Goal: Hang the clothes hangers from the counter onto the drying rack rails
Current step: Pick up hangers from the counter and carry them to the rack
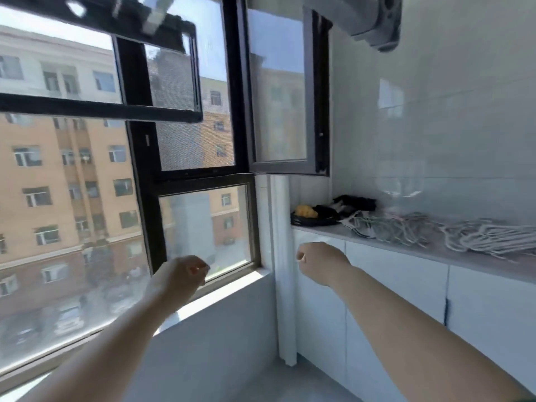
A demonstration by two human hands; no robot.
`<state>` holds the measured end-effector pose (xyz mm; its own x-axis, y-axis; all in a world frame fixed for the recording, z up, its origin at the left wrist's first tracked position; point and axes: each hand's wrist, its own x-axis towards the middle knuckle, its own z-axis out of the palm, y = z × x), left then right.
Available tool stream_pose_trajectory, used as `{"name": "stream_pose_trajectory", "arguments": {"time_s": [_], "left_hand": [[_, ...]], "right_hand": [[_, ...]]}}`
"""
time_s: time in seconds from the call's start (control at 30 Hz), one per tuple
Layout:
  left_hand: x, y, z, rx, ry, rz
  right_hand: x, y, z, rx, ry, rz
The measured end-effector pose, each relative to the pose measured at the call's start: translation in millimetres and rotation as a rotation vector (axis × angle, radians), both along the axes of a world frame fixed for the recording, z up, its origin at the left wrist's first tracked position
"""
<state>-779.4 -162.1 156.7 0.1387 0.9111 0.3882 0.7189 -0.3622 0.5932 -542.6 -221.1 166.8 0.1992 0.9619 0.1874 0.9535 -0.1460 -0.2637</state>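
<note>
So far: no hanger shows on any rail in this view, so by my reading the hanging has barely begun or not begun at all.
Hangers [388, 227]: a tangled pile of thin pale wire ones lies on the counter [406, 252], with a second heap [490, 237] further along the counter toward its right end.
Left hand [185, 271]: held out well left of the counter's near end, in front of the window [203, 216]; fingers curled into the palm, nothing in them.
Right hand [319, 262]: just below and in front of the counter's near end, short of the nearer pile; fingers likewise curled in and holding nothing.
Drying rack: a dark bar with a silvery piece [156, 15] crosses high above and left of the counter, but it is blurred, and I cannot tell whether it is a rail.
Other things on the counter: a dark dish [314, 220] holding something yellow, and a black bundle [355, 202], both at the window end beyond the hangers.
Left to do: pick up hangers from both heaps, lift them up and hook each one on; seemingly the whole job.
</note>
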Motion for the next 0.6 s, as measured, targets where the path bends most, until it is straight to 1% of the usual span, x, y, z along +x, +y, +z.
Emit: {"name": "stream_pose_trajectory", "arguments": {"time_s": [0.17, 0.33, 0.47, 0.6], "left_hand": [[162, 4, -27, -0.063, 0.075, -0.227], [309, 1, -57, -0.168, 0.086, -0.396], [399, 3, -78, -0.217, 0.155, -0.459], [471, 21, -98, -0.262, 0.209, -0.495]], "right_hand": [[147, -39, -29, -0.055, 0.025, -0.176], [274, -84, -52, -0.099, 0.030, -0.366], [347, -106, -68, -0.102, 0.056, -0.479], [408, -104, -95, -0.063, 0.067, -0.537]]}}
